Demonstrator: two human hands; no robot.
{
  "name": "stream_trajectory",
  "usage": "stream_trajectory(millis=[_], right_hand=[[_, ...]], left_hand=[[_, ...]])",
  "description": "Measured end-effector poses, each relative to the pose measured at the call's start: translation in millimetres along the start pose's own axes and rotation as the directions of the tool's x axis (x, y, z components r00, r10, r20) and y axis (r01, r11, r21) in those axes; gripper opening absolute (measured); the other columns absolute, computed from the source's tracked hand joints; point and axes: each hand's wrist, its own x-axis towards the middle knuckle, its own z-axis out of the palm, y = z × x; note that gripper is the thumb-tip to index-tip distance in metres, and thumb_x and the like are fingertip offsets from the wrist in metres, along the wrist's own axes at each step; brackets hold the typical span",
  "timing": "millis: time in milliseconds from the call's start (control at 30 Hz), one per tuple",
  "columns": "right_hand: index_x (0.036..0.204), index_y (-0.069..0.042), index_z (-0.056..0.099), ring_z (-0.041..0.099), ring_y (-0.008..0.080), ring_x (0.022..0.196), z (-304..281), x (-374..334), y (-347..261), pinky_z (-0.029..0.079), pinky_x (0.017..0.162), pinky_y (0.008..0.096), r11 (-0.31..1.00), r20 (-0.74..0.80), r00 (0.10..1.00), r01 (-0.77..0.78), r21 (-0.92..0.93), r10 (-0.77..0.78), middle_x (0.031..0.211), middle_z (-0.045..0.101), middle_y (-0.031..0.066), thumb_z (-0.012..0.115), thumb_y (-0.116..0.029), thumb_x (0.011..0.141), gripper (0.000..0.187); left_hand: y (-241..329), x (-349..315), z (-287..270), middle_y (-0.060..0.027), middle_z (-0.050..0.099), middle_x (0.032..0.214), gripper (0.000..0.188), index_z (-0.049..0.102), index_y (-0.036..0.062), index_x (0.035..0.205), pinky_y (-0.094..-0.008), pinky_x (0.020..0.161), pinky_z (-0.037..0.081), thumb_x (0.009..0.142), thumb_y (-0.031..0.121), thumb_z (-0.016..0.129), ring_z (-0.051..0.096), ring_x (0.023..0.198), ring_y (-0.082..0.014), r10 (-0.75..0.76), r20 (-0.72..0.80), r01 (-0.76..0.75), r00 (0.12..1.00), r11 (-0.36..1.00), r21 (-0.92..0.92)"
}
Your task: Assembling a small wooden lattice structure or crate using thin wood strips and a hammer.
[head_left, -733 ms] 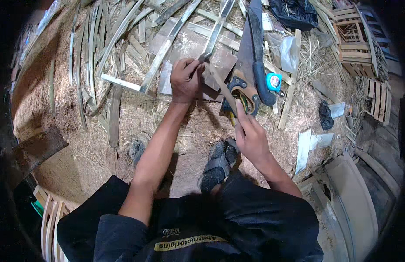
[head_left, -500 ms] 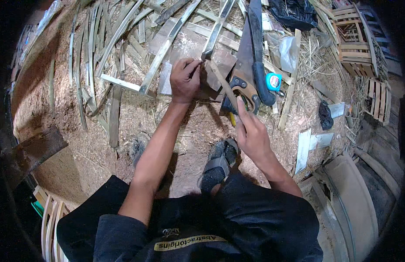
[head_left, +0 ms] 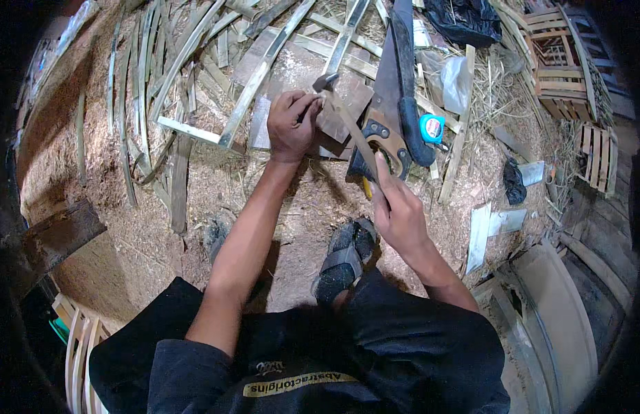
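Observation:
My right hand (head_left: 397, 210) is wrapped around the wooden handle of a hammer (head_left: 354, 130). The dark hammer head (head_left: 325, 82) is just above and beside the fingertips of my left hand (head_left: 292, 127). Those left fingers are pinched together close to a wooden slat (head_left: 342, 45), over a flat board (head_left: 351, 103). Whatever they pinch is too small or hidden to make out. A handsaw (head_left: 387, 96) with a brown and black grip lies right of the hammer, beside a long black-handled tool (head_left: 416, 134).
A turquoise tape measure (head_left: 431, 128) lies right of the tools. Joined slats (head_left: 189, 130) and many loose strips (head_left: 144, 90) spread to the left. A black plastic bag (head_left: 461, 24) and slatted wooden crates (head_left: 558, 62) are at the far right. Sawdust covers the floor (head_left: 154, 241).
The hammer head has lifted slightly and turned a little above the left fingertips. My left hand stays pinched in nearly the same place.

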Motion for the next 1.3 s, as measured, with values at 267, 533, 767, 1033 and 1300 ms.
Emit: stream_trajectory(millis=[267,533,767,1033,1300], right_hand=[[0.149,-0.005,0.041,0.062,0.0355,0.069,-5,3,-9,0.052,0.064,0.0441,0.996,0.027,0.997,-0.079,0.035,0.078,0.083,0.060,0.0192,0.063,0.001,0.088,0.065],[0.150,-0.006,0.041,0.064,0.0372,0.072,0,-2,-3,0.052,0.065,0.0447,0.994,0.014,0.996,-0.089,0.067,0.088,0.086,0.062,0.0219,0.063,0.001,0.088,0.066],[0.150,-0.007,0.041,0.064,0.0367,0.072,2,-4,-3,0.053,0.066,0.0438,0.996,0.017,0.997,-0.074,0.048,0.074,0.086,0.063,0.0210,0.064,0.001,0.088,0.067],[0.152,-0.010,0.038,0.064,0.0365,0.072,0,-2,-4,0.053,0.064,0.0453,0.994,0.090,0.990,-0.109,0.022,0.107,0.086,0.062,0.0197,0.065,-0.001,0.088,0.070],[0.151,-0.011,0.040,0.064,0.0354,0.073,-2,2,-7,0.053,0.064,0.0450,0.995,0.096,0.990,-0.101,0.013,0.099,0.086,0.062,0.0187,0.065,0.001,0.086,0.071]], left_hand=[[2,2,-7,-0.0115,0.066,0.096,0.017,0.073,0.0059,0.097,-0.0382,0.081,0.049,0.080,0.010,0.076,0.062,0.091,-0.0302,0.020,0.008,-0.020,1.000,1.000,0.019],[3,0,-5,-0.0113,0.067,0.100,0.024,0.073,0.0074,0.101,-0.0388,0.085,0.050,0.078,0.009,0.078,0.062,0.094,-0.0302,0.022,0.025,-0.023,0.999,0.998,0.054],[1,0,-5,-0.0093,0.065,0.096,0.021,0.072,0.0080,0.096,-0.0388,0.081,0.048,0.076,0.011,0.078,0.061,0.089,-0.0296,0.046,-0.018,-0.045,0.999,0.999,0.027],[2,2,-4,-0.0091,0.067,0.093,0.018,0.074,0.0064,0.090,-0.0371,0.080,0.048,0.075,0.013,0.081,0.062,0.088,-0.0280,-0.109,-0.004,0.108,0.994,0.990,-0.087],[7,5,-4,-0.0104,0.064,0.090,0.012,0.068,0.0058,0.086,-0.0412,0.076,0.046,0.081,0.014,0.076,0.059,0.086,-0.0313,-0.036,0.023,0.037,0.999,0.999,-0.014]])
